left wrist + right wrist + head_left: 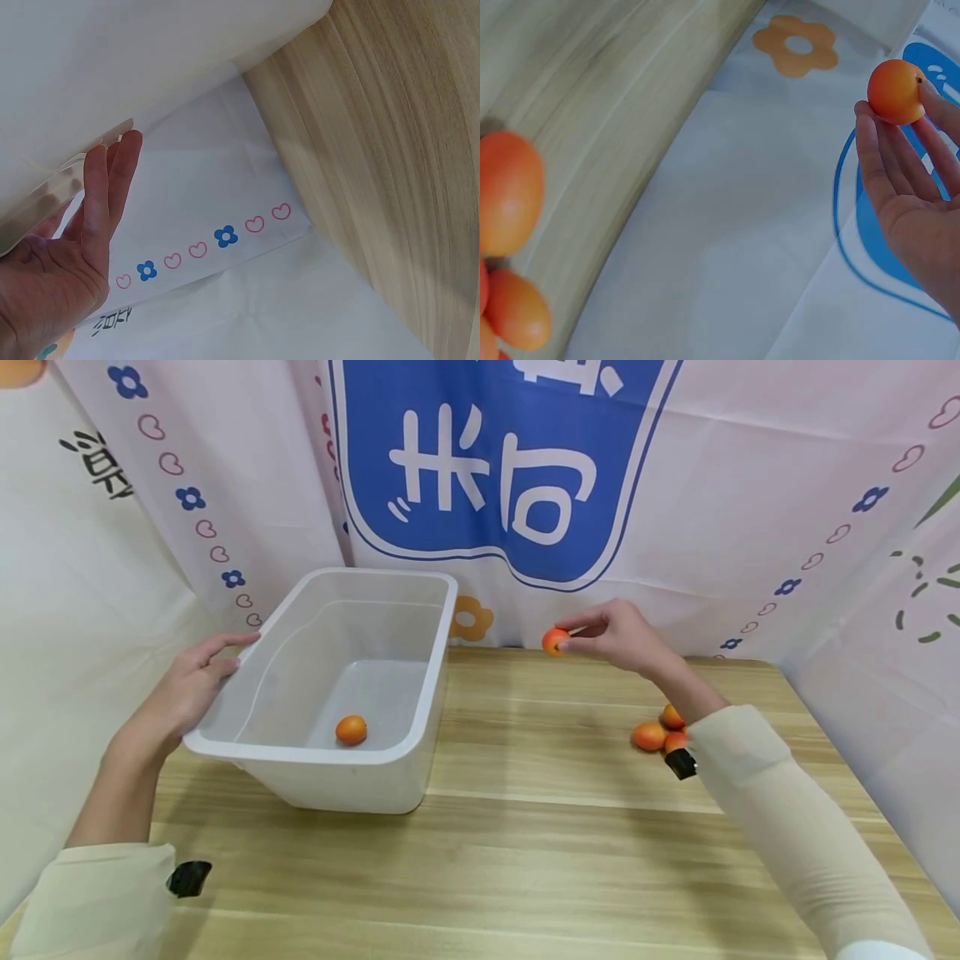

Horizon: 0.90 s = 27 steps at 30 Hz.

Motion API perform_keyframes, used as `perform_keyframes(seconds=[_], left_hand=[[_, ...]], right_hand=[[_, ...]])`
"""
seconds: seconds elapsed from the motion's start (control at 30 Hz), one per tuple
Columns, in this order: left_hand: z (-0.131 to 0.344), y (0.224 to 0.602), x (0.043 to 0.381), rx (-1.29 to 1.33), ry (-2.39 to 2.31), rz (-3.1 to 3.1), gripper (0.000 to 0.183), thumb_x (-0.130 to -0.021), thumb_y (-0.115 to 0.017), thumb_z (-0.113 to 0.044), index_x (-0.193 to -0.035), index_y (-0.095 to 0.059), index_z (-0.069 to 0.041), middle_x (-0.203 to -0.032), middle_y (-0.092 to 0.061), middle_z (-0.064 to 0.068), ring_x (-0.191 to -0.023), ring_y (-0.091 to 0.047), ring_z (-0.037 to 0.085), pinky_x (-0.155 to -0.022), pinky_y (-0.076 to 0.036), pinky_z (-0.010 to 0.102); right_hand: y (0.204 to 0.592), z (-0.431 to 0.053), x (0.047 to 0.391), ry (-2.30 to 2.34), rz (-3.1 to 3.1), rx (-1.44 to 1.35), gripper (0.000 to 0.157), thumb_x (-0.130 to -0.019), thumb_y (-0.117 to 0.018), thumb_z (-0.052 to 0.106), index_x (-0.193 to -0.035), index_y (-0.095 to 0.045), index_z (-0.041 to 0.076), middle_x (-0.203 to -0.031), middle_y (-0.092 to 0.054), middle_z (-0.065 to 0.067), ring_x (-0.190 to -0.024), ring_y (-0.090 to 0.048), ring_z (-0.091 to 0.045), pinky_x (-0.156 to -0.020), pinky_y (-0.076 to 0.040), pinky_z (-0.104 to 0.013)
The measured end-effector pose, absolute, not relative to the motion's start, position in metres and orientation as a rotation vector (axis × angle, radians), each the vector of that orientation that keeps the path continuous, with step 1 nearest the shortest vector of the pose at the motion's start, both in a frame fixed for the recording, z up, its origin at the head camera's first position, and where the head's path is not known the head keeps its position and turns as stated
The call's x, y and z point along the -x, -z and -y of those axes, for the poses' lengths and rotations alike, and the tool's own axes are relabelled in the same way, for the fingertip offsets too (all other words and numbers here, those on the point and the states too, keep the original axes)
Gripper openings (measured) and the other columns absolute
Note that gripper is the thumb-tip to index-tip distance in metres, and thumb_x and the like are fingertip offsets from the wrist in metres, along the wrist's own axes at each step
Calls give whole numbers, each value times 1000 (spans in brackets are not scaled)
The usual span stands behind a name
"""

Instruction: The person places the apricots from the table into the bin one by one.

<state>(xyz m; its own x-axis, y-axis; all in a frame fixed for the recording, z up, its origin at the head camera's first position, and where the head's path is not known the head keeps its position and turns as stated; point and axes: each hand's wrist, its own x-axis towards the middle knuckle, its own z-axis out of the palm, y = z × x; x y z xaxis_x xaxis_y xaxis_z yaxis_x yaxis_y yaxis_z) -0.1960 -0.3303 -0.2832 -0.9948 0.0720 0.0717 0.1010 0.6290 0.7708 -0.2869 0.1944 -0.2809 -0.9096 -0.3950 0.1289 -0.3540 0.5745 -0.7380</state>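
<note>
My right hand [618,639] pinches a small, round orange-red fruit [555,642] between thumb and fingertips, held above the table's far edge, right of the tub. The right wrist view shows a dark spot on this fruit [896,91] beside the thumb. At the left, a whitish plastic tub [360,758] stands with one similar fruit [351,730] on its floor. My left hand [187,689] touches the tub's left rim; its fingers [96,195] look nearly straight in the left wrist view. Several more fruits [648,737] lie together near my right forearm, partly hidden by the sleeve.
The wood-grain table [510,860] carries the tub and the loose fruits. White printed cloth with a blue panel [495,468] hangs behind it, and more cloth hangs at both sides. A dark strap piece [189,878] shows at the left cuff.
</note>
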Motion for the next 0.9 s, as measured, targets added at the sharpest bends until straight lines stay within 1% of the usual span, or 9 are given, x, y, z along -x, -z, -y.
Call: perform_keyframes(seconds=[0.07,0.13,0.27,0.33,0.4,0.5,0.6,0.77,0.9], left_hand=[[330,284,196,153,1330,2801,49,-112,-28,-16,-158,-35,-3,-133,-49,30,-72,-63,5,-56,-57,31],[331,284,197,152,1328,2797,48,-112,-29,-16,-158,-37,-5,-127,-53,23,-72,-63,6,-57,-58,31],[331,285,198,141,1323,2793,48,-112,-31,-18,-158,-40,-8,-113,-56,3,-71,-64,7,-56,-58,32],[331,285,198,138,1322,2797,48,-112,-31,-18,-158,-39,-7,-113,-57,7,-71,-64,7,-56,-58,32],[331,284,197,139,1324,2802,49,-112,-29,-18,-159,-36,-6,-120,-57,19,-71,-63,6,-56,-58,32],[331,284,197,139,1331,2807,50,-112,-27,-18,-160,-33,-4,-134,-47,35,-71,-62,5,-56,-57,31],[330,285,198,137,1337,2806,50,-112,-27,-18,-160,-33,-4,-137,-45,37,-72,-62,4,-57,-57,30],[331,285,198,132,1334,2798,50,-112,-28,-18,-160,-34,-6,-136,-46,35,-73,-62,3,-57,-57,30],[332,286,199,127,1328,2792,49,-112,-30,-19,-160,-37,-9,-133,-49,31,-73,-62,3,-58,-56,29]], right_hand=[[279,-189,287,1283,-2732,673,34,-93,-80,15,-124,-75,1,-111,-77,-15,-96,-76,-26,-81,-61,-28],[277,-184,286,1297,-2717,700,35,-93,-80,15,-124,-75,0,-112,-77,-16,-97,-76,-26,-80,-61,-26],[273,-172,286,1324,-2686,757,35,-92,-81,14,-123,-74,-1,-113,-76,-18,-99,-75,-28,-83,-61,-30],[271,-165,285,1340,-2657,793,36,-92,-81,13,-124,-74,-1,-114,-76,-18,-100,-75,-28,-85,-61,-32],[268,-158,284,1355,-2630,838,36,-92,-81,13,-123,-74,-2,-114,-76,-17,-102,-75,-28,-87,-61,-33],[265,-147,284,1374,-2590,900,34,-92,-80,12,-123,-74,-2,-113,-76,-17,-103,-75,-27,-88,-61,-32],[263,-136,283,1385,-2571,963,33,-92,-80,10,-122,-74,-3,-111,-77,-17,-102,-75,-27,-86,-61,-31],[258,-121,279,1409,-2549,1066,33,-92,-79,6,-122,-73,-5,-111,-76,-18,-99,-76,-26,-84,-61,-29],[255,-109,276,1399,-2535,1143,32,-93,-78,7,-123,-74,-4,-110,-77,-16,-96,-75,-23,-84,-59,-25]])
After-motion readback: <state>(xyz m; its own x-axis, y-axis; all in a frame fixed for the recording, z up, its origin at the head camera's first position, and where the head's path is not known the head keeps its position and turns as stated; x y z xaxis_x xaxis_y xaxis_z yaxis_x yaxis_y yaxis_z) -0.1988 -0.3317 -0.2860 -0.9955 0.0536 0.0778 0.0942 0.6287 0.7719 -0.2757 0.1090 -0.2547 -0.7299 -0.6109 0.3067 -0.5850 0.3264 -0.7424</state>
